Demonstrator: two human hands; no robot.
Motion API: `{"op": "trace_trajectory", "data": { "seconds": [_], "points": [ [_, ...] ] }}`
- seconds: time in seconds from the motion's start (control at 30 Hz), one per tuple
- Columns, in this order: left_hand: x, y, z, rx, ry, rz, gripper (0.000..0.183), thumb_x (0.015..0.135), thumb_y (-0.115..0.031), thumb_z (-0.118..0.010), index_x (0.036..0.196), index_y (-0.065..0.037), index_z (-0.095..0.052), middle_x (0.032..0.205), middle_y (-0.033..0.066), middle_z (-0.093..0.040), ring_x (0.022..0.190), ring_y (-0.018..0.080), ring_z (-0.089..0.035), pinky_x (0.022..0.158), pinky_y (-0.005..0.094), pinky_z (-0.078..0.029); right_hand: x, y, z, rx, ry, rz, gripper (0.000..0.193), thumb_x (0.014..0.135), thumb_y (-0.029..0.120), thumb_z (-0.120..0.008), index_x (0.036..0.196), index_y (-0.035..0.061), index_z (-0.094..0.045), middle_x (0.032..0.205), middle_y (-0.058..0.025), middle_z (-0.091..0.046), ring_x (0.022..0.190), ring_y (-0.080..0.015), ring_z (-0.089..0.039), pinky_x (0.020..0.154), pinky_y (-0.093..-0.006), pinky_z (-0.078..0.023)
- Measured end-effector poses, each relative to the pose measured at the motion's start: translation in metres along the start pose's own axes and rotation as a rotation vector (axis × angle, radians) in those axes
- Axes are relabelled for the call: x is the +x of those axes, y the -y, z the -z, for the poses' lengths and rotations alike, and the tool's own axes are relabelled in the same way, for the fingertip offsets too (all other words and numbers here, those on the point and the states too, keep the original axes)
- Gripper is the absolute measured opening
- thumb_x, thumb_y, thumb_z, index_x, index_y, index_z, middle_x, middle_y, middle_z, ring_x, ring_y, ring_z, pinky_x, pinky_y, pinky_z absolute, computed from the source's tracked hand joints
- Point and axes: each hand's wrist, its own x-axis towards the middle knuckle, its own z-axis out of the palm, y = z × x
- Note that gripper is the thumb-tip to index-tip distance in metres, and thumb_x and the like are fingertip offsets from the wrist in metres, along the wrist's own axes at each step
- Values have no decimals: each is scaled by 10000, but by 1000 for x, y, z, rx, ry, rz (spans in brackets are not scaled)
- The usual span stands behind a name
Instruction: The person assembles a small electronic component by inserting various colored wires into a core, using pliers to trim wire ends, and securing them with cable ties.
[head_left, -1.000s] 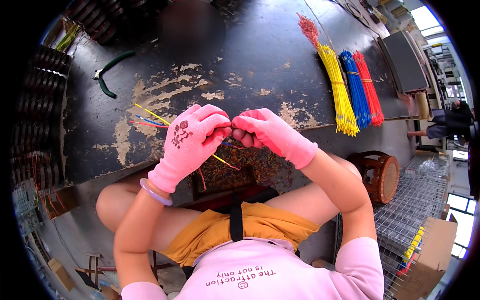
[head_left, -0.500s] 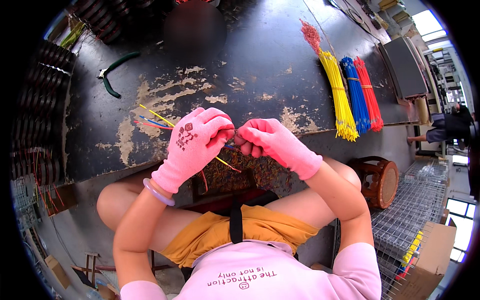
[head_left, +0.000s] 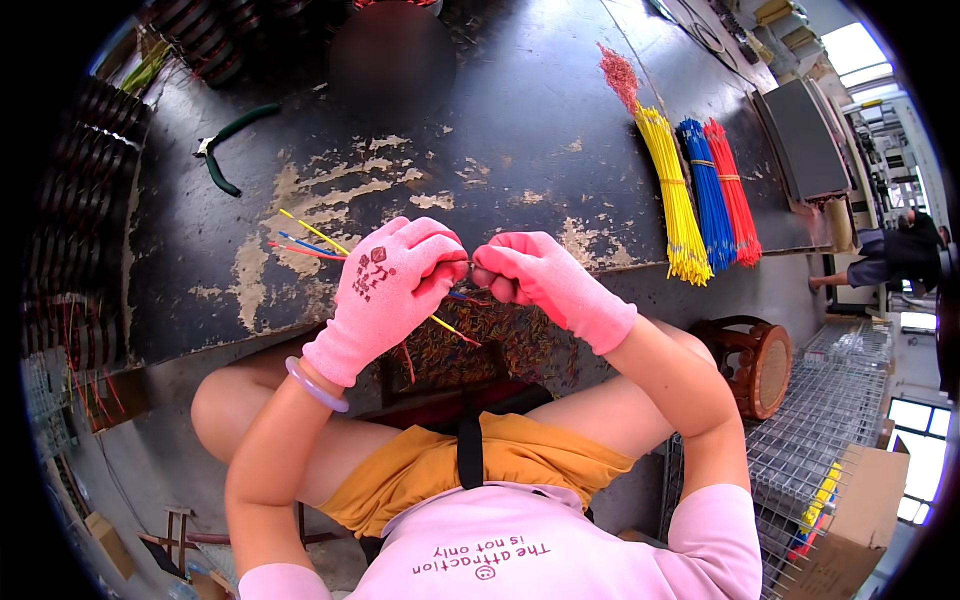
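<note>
Both hands wear pink gloves and meet above the table's near edge. My left hand (head_left: 390,285) is closed round a few thin insulated wires. A yellow wire (head_left: 312,230), a blue wire (head_left: 306,243) and a red wire (head_left: 297,249) stick out past its back toward the left. Below its fingers hang a yellow wire end (head_left: 452,330) and a reddish wire end (head_left: 408,365). My right hand (head_left: 550,285) is curled in a pinch, its fingertips almost touching the left ones. A thin wire end appears to be between them, mostly hidden by the fingers.
Green-handled cutters (head_left: 213,148) lie open on the worn black table (head_left: 500,130). Bundles of yellow wires (head_left: 667,180), blue wires (head_left: 708,195) and red wires (head_left: 735,190) lie to the right. Below the hands is a container of wire scraps (head_left: 530,345); a wooden stool (head_left: 750,365) stands at right.
My right hand has shifted slightly and its fingers have curled tighter at the pinch. The left hand and its wires have hardly moved.
</note>
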Motion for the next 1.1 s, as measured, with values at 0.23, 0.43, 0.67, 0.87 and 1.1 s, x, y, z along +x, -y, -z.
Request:
{"op": "trace_trajectory", "data": {
  "seconds": [0.23,0.43,0.67,0.87,1.1],
  "points": [
    [0,-3,0,48,10,22,96,839,-75,-707,922,-90,-661,981,35,-667,907,280,-645,787,402,-530,-4,2,5,-1106,-406,970,279,853,318,-782,1040,126,-706,971,-47,-691,897,-274,-658,763,-380,-518],
    [2,-8,43,13,184,33,289,889,-62,-671,1177,-38,-669,1277,134,-644,1196,337,-608,1028,431,-494,12,-6,4,-1405,-292,1103,143,823,220,-713,939,169,-648,929,2,-608,895,-211,-615,781,-383,-496],
    [-8,-7,79,287,421,-99,888,680,-408,-850,1442,-74,-539,1513,133,-513,1429,346,-444,1245,518,-291,12,0,7,-1612,-257,1166,271,806,184,-671,1076,208,-676,910,35,-581,872,-181,-603,762,-365,-498],
    [-10,3,68,310,368,-65,977,561,-277,-901,1440,-67,-529,1452,139,-535,1357,326,-499,1215,498,-352,23,-3,9,-1650,-178,1168,184,834,176,-641,1016,187,-621,861,4,-524,862,-187,-592,743,-349,-485],
    [-12,13,64,232,324,-108,909,615,-325,-903,1406,-54,-546,1360,144,-559,1297,324,-529,1204,499,-350,20,19,19,-1337,45,995,183,905,207,-677,1071,140,-716,876,-34,-638,869,-231,-648,758,-386,-524]
  ]
}}
